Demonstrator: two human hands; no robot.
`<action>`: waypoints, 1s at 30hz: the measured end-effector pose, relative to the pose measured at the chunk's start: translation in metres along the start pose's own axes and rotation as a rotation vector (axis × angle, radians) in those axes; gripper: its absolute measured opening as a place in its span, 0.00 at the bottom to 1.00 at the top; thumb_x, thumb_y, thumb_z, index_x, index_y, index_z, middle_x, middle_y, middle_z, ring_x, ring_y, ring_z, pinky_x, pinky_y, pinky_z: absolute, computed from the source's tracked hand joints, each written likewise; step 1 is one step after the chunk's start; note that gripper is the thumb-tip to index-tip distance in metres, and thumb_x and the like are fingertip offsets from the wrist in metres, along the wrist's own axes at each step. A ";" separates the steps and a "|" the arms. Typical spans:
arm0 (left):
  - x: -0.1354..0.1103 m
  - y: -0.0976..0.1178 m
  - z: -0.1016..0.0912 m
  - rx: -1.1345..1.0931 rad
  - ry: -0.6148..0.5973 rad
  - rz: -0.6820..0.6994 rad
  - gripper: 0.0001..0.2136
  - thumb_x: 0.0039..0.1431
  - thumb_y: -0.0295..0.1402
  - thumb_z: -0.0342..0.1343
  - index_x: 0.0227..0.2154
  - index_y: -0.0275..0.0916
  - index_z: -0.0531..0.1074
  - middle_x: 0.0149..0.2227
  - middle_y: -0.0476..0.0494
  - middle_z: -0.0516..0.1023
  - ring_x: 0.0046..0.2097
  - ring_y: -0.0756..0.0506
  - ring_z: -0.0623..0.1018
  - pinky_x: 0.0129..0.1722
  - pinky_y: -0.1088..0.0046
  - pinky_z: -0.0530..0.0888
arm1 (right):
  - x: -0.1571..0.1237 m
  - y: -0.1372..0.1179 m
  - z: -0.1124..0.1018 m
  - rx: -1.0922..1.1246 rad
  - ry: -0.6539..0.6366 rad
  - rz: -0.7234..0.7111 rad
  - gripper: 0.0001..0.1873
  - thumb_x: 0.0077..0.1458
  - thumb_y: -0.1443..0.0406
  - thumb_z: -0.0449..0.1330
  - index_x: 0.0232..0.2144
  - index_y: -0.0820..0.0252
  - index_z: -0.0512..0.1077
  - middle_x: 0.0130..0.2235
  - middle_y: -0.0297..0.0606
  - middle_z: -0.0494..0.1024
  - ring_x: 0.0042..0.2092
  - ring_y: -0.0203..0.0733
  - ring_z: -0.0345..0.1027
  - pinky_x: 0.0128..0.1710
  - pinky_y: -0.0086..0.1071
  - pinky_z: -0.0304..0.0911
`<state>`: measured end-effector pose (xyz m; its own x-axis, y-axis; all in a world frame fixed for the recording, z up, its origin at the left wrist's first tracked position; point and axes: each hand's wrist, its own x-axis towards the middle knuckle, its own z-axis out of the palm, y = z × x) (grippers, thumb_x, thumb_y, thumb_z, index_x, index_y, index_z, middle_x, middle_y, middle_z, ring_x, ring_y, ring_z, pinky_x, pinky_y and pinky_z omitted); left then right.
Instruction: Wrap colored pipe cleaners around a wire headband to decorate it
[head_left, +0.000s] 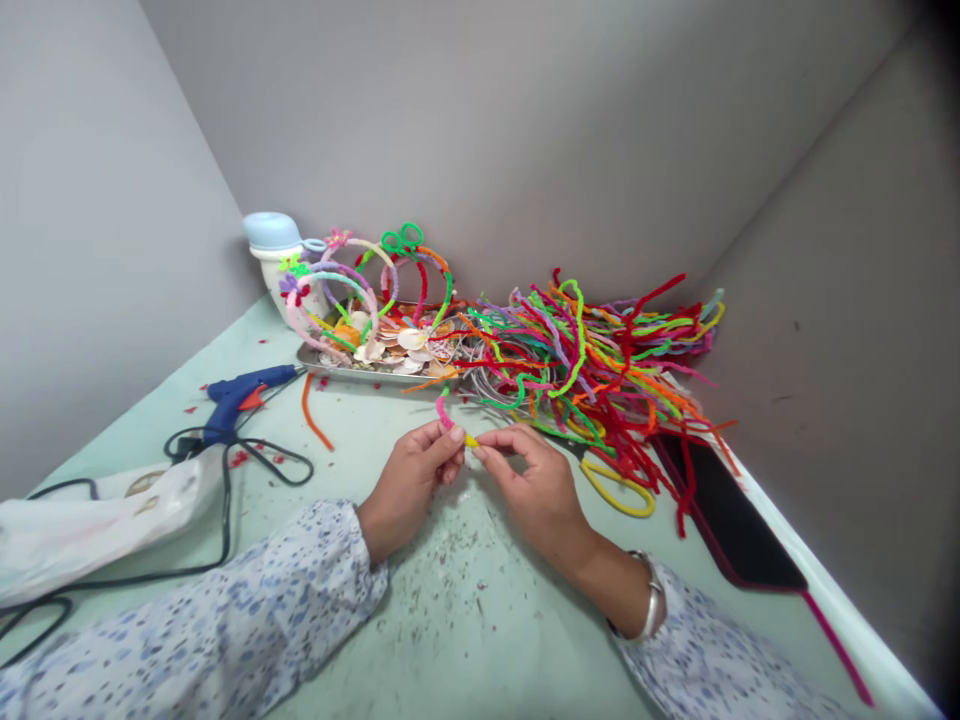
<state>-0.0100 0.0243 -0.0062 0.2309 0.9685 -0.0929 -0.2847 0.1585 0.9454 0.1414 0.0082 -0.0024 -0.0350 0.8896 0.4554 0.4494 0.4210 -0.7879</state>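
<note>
Pink-and-yellow fuzzy piece (443,410): between the two hands, just in front of the shell tray (375,377).
Glue gun (238,400): lying at left, untouched.
Left hand (409,485): thumb and fingers pinching the piece near its pink part.
Yellow end: probably being twisted or shaped.
Right hand (538,492): fingertips together on that end; the next move likely calls for a steady left pinch.

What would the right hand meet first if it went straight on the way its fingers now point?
Most likely the left hand: its fingers face those of the right hand, with the pink and yellow fuzzy wire pinched at their fingertips. Depth is hard to judge from one view.
</note>
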 end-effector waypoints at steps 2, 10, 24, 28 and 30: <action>0.000 0.000 0.000 0.003 -0.002 0.007 0.12 0.58 0.38 0.57 0.25 0.35 0.66 0.22 0.53 0.65 0.22 0.56 0.61 0.22 0.80 0.57 | -0.001 0.000 0.001 -0.023 0.025 -0.010 0.01 0.55 0.67 0.62 0.32 0.57 0.74 0.33 0.33 0.76 0.38 0.39 0.69 0.41 0.33 0.63; 0.001 -0.001 -0.001 0.028 -0.011 0.009 0.12 0.58 0.38 0.57 0.25 0.36 0.66 0.22 0.54 0.64 0.22 0.56 0.61 0.22 0.79 0.56 | -0.001 -0.001 -0.001 -0.019 -0.028 0.016 0.03 0.57 0.65 0.60 0.32 0.58 0.73 0.33 0.34 0.75 0.37 0.39 0.68 0.39 0.32 0.61; -0.001 0.001 0.000 0.082 -0.032 -0.006 0.13 0.59 0.38 0.56 0.24 0.36 0.64 0.19 0.55 0.62 0.21 0.55 0.59 0.21 0.78 0.55 | 0.002 0.000 -0.007 0.097 -0.225 0.151 0.07 0.59 0.63 0.56 0.32 0.58 0.73 0.33 0.33 0.75 0.35 0.38 0.68 0.38 0.31 0.61; -0.001 0.001 0.000 0.085 -0.030 0.004 0.13 0.59 0.38 0.56 0.24 0.36 0.64 0.19 0.55 0.63 0.21 0.55 0.60 0.21 0.78 0.56 | 0.002 -0.002 -0.008 0.028 -0.177 0.075 0.07 0.58 0.64 0.57 0.32 0.58 0.74 0.33 0.34 0.75 0.37 0.39 0.68 0.40 0.31 0.60; -0.001 0.001 0.000 0.088 -0.030 0.007 0.13 0.59 0.38 0.56 0.24 0.36 0.64 0.19 0.55 0.62 0.21 0.55 0.59 0.21 0.78 0.56 | 0.002 -0.003 -0.009 0.010 -0.178 0.067 0.07 0.58 0.64 0.56 0.31 0.58 0.74 0.32 0.34 0.75 0.37 0.39 0.68 0.39 0.32 0.60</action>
<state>-0.0101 0.0233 -0.0055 0.2570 0.9632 -0.0785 -0.2037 0.1334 0.9699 0.1480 0.0075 0.0043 -0.1632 0.9324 0.3224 0.4473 0.3612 -0.8182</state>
